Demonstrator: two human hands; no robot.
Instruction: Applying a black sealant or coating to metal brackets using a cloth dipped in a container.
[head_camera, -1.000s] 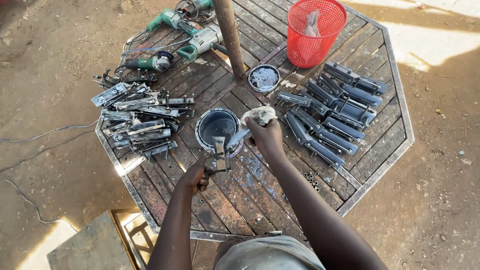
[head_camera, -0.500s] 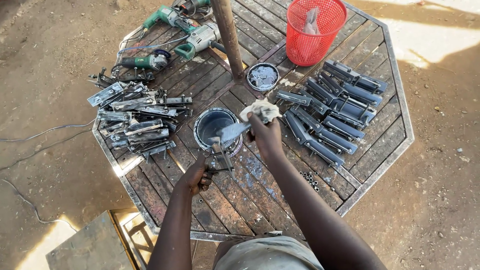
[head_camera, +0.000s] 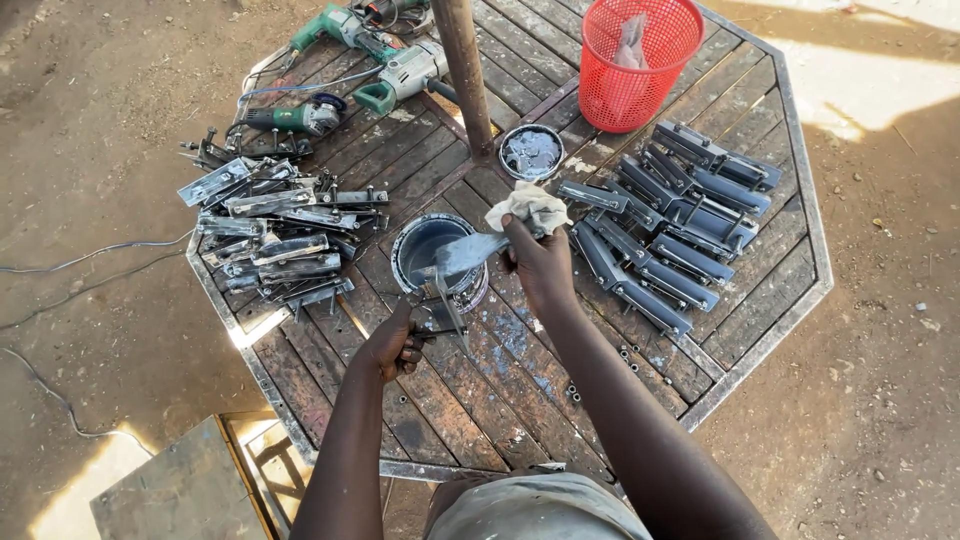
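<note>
— So, what has the right hand (head_camera: 540, 265) got?
— Its fingers are closed round a pale rag (head_camera: 528, 207) and the handle of a flat, paint-coated blade (head_camera: 468, 254). The blade reaches toward nine o'clock, over the rim of a round paint tin (head_camera: 412, 247) near the middle of the slatted wooden table (head_camera: 770, 300).
— And the left hand (head_camera: 395, 345)?
— At seven o'clock from the tin, curled tight on a small metal bracket (head_camera: 438, 303), which stands just beside the tin's near edge.
— What lies around?
— At nine o'clock from the tin, a heap of bare metal parts (head_camera: 275, 235). At three o'clock, rows of dark painted parts (head_camera: 670, 215). At twelve, a small shallow tin (head_camera: 531, 152) by the pole (head_camera: 465, 70), and a red mesh basket (head_camera: 640, 60) at one. Power tools (head_camera: 345, 75) lie at eleven o'clock.
</note>
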